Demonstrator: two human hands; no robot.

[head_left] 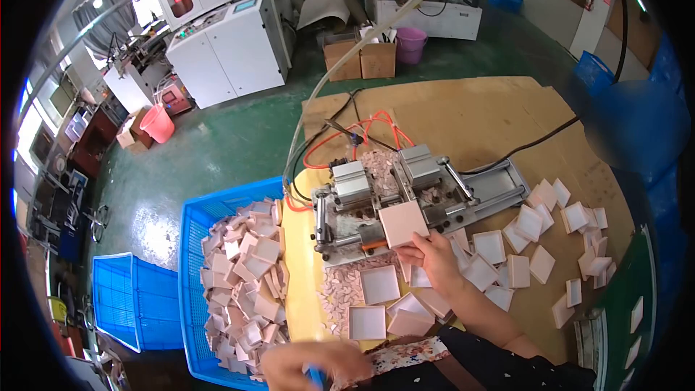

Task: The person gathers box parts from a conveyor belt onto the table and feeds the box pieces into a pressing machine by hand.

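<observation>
My right hand (433, 259) grips the near corner of a shallow pale-pink box piece (404, 224), thumb and fingers closed on it. That piece sits at the front of a metal clamping machine (352, 182) with silver blocks and rods. At the bottom edge my left hand (318, 363) is smeared by motion, near a blue crate (190, 282) of similar pieces. Its fingers are too blurred to read. Open box pieces (378, 285) and small pink scraps (340, 293) lie in front of the machine.
More box pieces (489, 247) are scattered over the yellow-brown tabletop (470, 112) at the right. An orange hose (311, 158) and black cable (539, 137) run from the machine. A second blue crate (116, 297) stands on the floor at the left.
</observation>
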